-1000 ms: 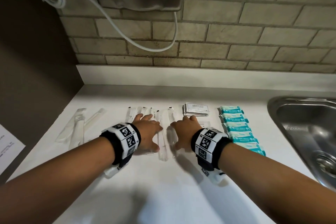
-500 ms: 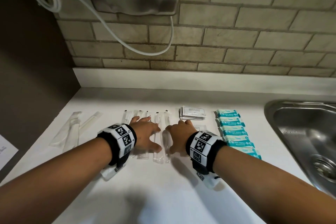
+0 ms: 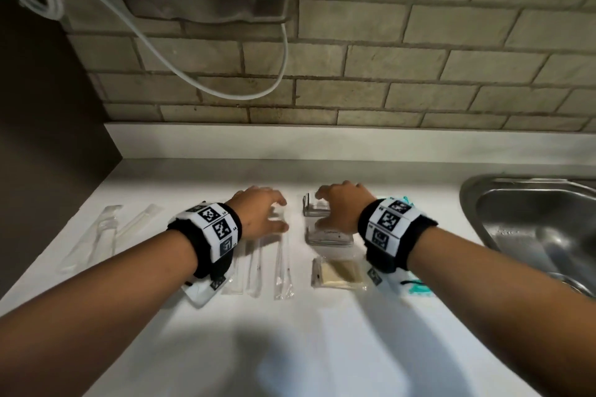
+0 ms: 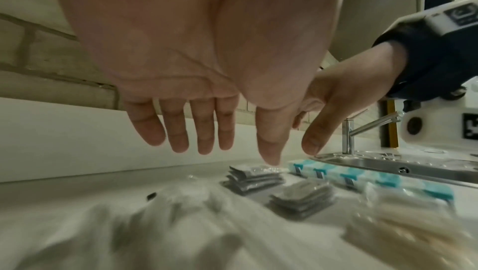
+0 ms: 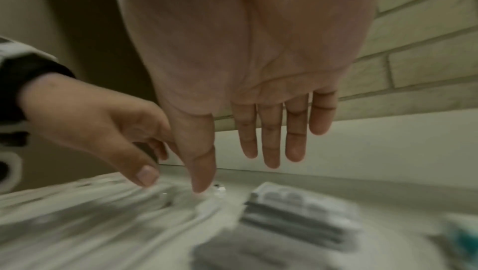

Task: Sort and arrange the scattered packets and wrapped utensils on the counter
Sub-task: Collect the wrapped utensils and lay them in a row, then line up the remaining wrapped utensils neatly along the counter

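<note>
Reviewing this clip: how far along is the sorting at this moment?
Mostly done, it seems. The wrapped utensils lie side by side, grey packets sit in two stacks, and teal packets form a row by the sink. Both the left hand and right hand are open, holding nothing. Left: two wrapped pieces lying apart.

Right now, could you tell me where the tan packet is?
In the head view the tan packet lies on the counter just below the grey packet stack, left of the right wrist.
</note>
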`<state>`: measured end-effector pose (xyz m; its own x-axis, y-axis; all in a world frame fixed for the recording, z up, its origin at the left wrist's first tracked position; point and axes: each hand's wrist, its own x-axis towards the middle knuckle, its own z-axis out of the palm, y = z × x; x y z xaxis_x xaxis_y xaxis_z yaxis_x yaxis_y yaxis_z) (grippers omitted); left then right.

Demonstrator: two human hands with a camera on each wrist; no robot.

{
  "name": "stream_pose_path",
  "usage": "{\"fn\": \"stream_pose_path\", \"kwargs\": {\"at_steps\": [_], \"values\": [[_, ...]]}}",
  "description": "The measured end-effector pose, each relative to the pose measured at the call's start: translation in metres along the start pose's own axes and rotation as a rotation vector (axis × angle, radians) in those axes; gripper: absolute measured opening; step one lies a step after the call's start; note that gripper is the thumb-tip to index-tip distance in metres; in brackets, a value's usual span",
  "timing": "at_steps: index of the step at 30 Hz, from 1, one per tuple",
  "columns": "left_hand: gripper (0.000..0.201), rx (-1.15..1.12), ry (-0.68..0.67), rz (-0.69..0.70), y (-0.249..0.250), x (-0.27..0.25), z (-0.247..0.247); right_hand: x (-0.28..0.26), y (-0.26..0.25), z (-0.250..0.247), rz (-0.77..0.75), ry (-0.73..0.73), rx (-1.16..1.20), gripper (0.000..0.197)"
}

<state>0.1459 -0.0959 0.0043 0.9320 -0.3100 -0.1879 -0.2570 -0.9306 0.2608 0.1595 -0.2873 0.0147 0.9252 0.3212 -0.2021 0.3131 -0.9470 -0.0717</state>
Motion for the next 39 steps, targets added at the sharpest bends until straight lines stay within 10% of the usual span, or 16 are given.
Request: {"fn": "stream_pose_path", "kwargs": {"at_steps": [16, 29, 39], "values": [[0.087, 0.117, -0.162, -0.072, 0.049, 0.124, 0.017, 0.069, 0.068, 0.011, 0.023, -0.222, 0.026, 0.069], [0.039, 0.188, -0.244, -0.099, 0.06, 0.139, 0.022, 0.085, 0.065, 0.025, -0.039, -0.23, 0.007, 0.021], [0.035, 0.227, -0.235, -0.085, 0.059, 0.14, 0.024, 0.087, 0.062, 0.027, -0.03, -0.209, -0.01, 0.022]]}}
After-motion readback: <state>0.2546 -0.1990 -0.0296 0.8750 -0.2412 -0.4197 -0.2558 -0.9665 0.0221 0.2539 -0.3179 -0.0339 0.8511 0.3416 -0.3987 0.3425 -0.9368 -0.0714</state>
